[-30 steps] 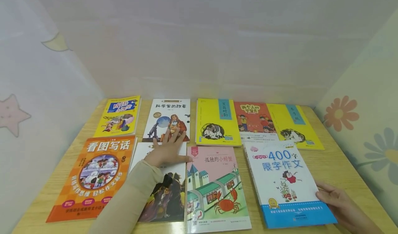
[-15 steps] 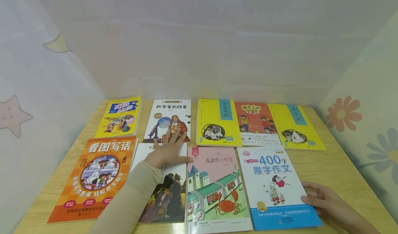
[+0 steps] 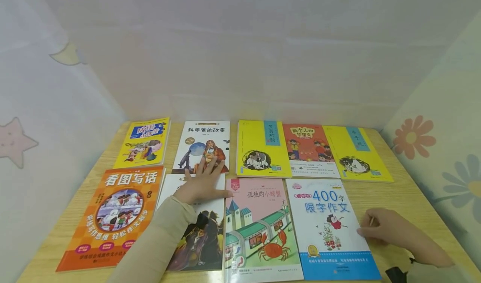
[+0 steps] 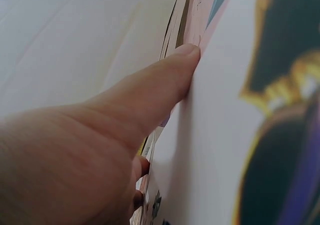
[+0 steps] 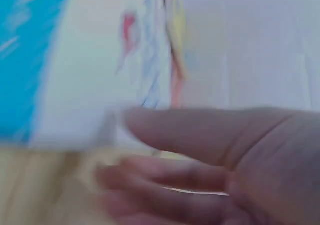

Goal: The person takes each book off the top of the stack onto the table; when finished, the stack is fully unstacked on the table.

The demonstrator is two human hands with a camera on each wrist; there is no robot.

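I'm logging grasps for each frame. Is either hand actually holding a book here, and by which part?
Neither grips one. The left hand rests flat on the white book's top. The right hand touches the right edge of the 400 book with its fingertips.

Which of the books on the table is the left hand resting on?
The left hand lies flat on the white book with the dark figures, in the near row between the orange book and the pink crab book.

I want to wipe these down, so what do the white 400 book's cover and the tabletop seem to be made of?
400 book: apparently thin paperback card with a smooth, slightly glossy printed cover; it lies flat with a thin edge. Table: light wood or wood-look laminate, with visible grain lines and a matte finish; which one cannot be told.
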